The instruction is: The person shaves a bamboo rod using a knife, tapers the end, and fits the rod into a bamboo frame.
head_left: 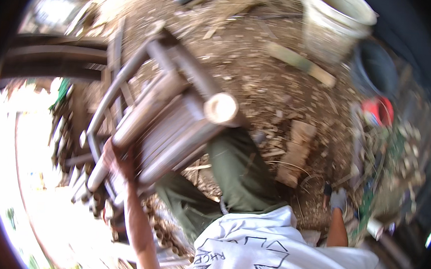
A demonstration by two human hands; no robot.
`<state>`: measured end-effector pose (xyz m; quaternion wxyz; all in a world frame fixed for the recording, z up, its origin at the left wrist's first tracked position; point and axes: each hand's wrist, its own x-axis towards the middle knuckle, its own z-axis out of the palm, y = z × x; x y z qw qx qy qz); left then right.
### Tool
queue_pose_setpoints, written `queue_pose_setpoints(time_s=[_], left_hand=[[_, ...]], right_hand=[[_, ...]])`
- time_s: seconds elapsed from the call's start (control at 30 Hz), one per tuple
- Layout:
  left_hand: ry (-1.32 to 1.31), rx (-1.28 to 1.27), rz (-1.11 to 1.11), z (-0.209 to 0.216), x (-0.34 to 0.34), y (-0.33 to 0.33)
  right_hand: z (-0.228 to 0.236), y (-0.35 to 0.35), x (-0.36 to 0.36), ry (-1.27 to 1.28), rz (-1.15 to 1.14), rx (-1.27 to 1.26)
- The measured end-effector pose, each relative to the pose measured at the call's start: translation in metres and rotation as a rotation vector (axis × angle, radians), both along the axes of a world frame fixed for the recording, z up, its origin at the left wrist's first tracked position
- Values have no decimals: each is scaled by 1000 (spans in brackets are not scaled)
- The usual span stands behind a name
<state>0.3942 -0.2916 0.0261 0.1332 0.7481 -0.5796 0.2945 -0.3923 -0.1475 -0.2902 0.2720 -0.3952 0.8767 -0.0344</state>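
Note:
A small bamboo chair (167,124), blurred by motion, is tilted against my knees, with thick round poles and a slatted panel between them. Bare, my left hand (117,163) is wrapped round one of its poles at the lower left. One thick pole shows its pale cut end toward me. Off to my right, low near the ground, my right hand (339,199) wears a grey glove. Just beside the glove is a short dark tool or handle (327,194) with a brown end. The gloved fingers are too small and blurred to read.
A wooden block (296,153) lies right of my knee on ground strewn with shavings. Beyond are a split bamboo piece (301,65), a white bucket (336,31), a dark bucket (375,69) and a red container (378,111). Bamboo poles (57,58) stand at the left.

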Motion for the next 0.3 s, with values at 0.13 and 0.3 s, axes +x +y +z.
queue_pose_setpoints(time_s=[0.13,0.3], left_hand=[[33,-27,34,-12,4,-19],[58,-2,96,-8,9,22]], right_hand=[[-46,-2,-27,47,298,509],[-13,-74,-1,367,277,159]])
